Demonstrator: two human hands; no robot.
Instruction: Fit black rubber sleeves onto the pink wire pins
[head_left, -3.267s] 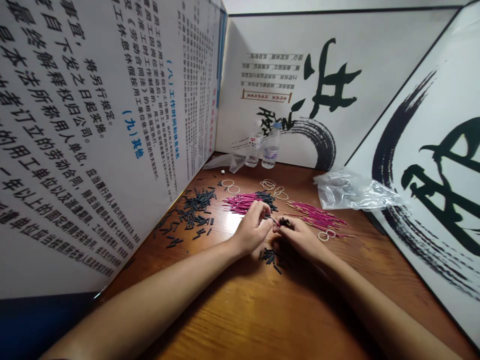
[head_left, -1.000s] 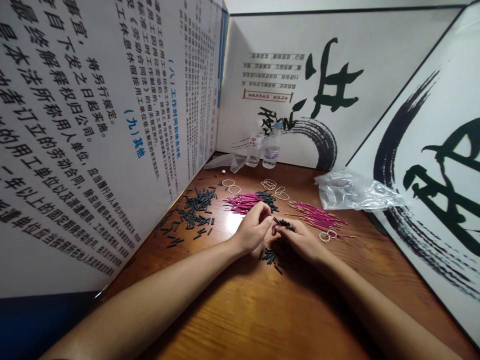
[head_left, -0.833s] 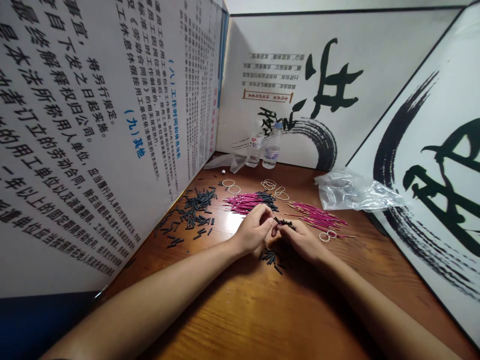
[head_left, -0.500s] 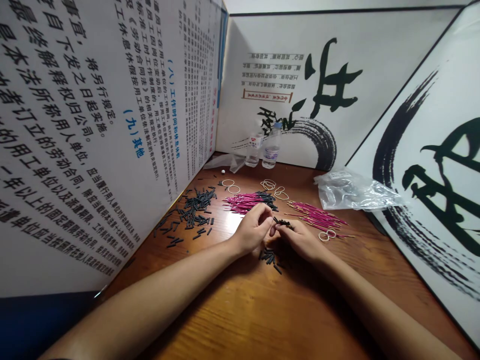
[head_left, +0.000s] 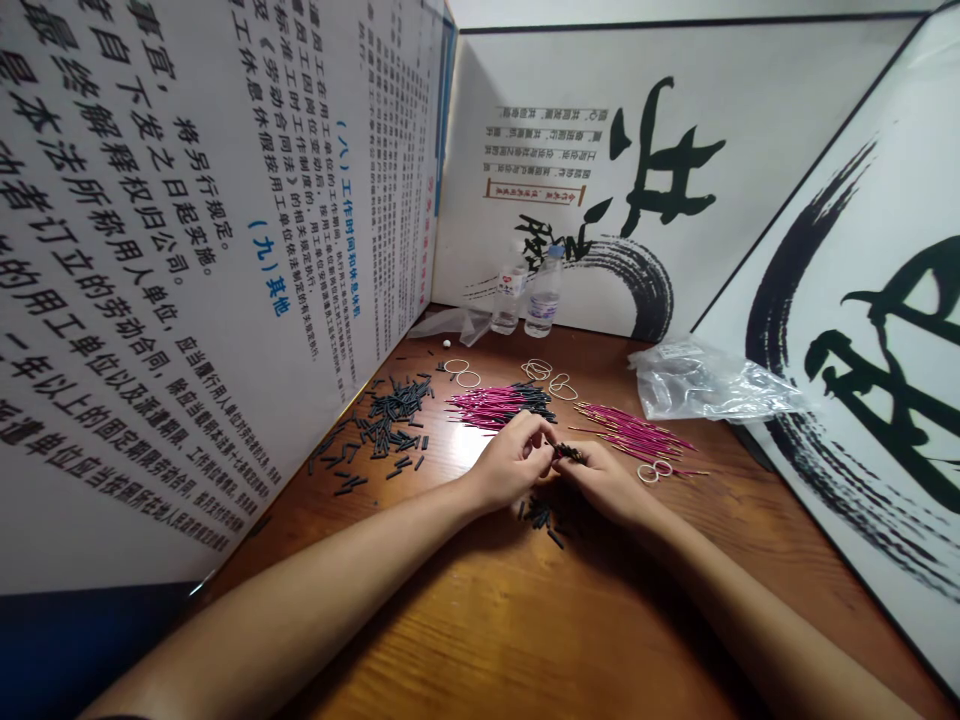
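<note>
My right hand (head_left: 604, 484) is closed around a small bundle of thin wires (head_left: 568, 453), whose dark ends stick out near the thumb. At this bundle, the fingers of my left hand (head_left: 511, 462) are pinched together; whatever lies between the fingertips is too small to make out. Below the hands lies a small heap of short black tubes (head_left: 538, 514). Just beyond my left hand is a pile of pink wires with black sleeves on one end (head_left: 495, 406). Pink wires with bare gold-coloured ends (head_left: 634, 430) lie past my right hand.
A larger scatter of black tubes (head_left: 390, 418) spreads at the left. Rubber bands (head_left: 536, 370) lie at the back, and more bands (head_left: 654, 470) by the right wires. Two plastic bottles (head_left: 541, 305) and a clear plastic bag (head_left: 705, 380) stand near the upright panels (head_left: 585, 60).
My left hand has shifted slightly right, its fingers now over the bundle's ends. The bundle in my right hand has turned a little and moved slightly down.
</note>
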